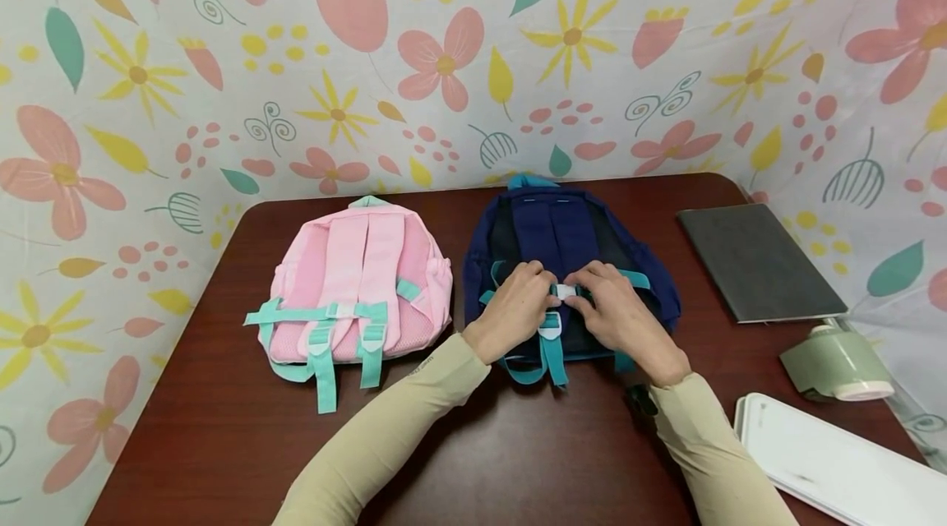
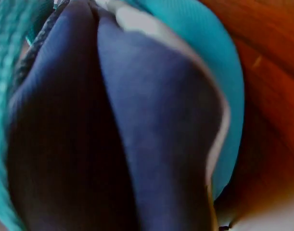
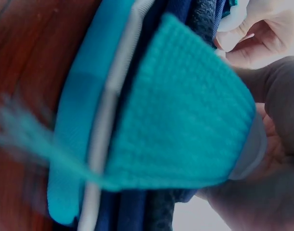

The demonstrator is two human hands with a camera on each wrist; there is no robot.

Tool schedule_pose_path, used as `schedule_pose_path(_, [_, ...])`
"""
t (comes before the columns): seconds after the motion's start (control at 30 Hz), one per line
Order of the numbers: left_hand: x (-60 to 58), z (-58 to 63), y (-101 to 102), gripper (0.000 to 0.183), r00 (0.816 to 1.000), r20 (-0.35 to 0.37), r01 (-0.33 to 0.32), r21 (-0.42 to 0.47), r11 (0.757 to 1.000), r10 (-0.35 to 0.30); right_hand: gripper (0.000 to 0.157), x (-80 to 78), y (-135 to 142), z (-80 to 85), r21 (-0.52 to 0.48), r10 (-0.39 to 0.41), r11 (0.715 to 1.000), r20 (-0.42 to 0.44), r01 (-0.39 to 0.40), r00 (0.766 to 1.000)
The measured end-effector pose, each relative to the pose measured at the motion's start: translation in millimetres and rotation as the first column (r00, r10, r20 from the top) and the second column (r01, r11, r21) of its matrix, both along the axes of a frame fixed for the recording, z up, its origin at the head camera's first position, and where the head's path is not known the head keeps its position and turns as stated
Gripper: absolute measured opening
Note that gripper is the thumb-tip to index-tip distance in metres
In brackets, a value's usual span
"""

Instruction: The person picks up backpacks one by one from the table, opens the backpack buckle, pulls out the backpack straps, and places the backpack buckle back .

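A navy backpack [image 1: 555, 222] lies on the table with its strap side up. Both hands meet over its lower middle, at a white buckle [image 1: 565, 292] on a teal strap [image 1: 635, 279]. My left hand [image 1: 518, 304] pinches the buckle's left side, and my right hand [image 1: 620, 312] pinches its right side. Just below them, a second white buckle [image 1: 551, 325] sits on a hanging teal strap. Close up in the right wrist view, a teal webbing strap [image 3: 185, 110] covers part of the fingers. The left wrist view shows navy fabric [image 2: 156, 106] but no clear fingers.
A pink backpack [image 1: 385, 255] with teal straps lies to the left, its chest strap buckled across. On the right are a dark grey flat folder [image 1: 762, 263], a pale green cup-like object [image 1: 839, 366] and a white flat case [image 1: 851, 460]. A patterned curtain [image 1: 444, 131] stands behind the table.
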State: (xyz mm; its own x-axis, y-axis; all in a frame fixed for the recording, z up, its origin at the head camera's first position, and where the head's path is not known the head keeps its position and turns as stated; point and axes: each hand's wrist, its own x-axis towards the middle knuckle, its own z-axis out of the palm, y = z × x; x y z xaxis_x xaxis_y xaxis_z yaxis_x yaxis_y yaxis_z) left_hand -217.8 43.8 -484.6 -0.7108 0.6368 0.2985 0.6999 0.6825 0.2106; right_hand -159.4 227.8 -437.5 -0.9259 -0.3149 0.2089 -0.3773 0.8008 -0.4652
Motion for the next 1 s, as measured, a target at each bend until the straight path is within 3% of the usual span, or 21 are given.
schedule_pose_path(0.23, [1.7,-4.6,1.1,0.023,0.999,-0.052,-0.013,-0.012,1.0,0.012,0.013,1.3,-1.7,-2.6,0.012,0.008,1.0,-0.093,-0.006,0.996])
schedule_pose_path(0.53, [2.1,-8.1,2.1,0.022,0.999,-0.039,-0.004,-0.002,1.0,0.004,0.009,2.2,-2.9,-9.4,-0.008,0.002,1.0,-0.162,-0.003,0.987])
schedule_pose_path(0.83, [11.4,10.2,-2.4,0.021,0.995,0.101,-0.025,0.054,0.998,0.02,0.021,1.5,2.0,-4.4,-0.03,-0.006,1.0,-0.068,0.004,0.998])
schedule_pose_path(1.0, [16.3,17.4,-5.5,0.021,0.995,0.102,-0.018,0.073,0.997,0.011,0.018,0.0,4.4,-6.8,-0.061,-0.008,0.998,-0.055,0.004,0.998])
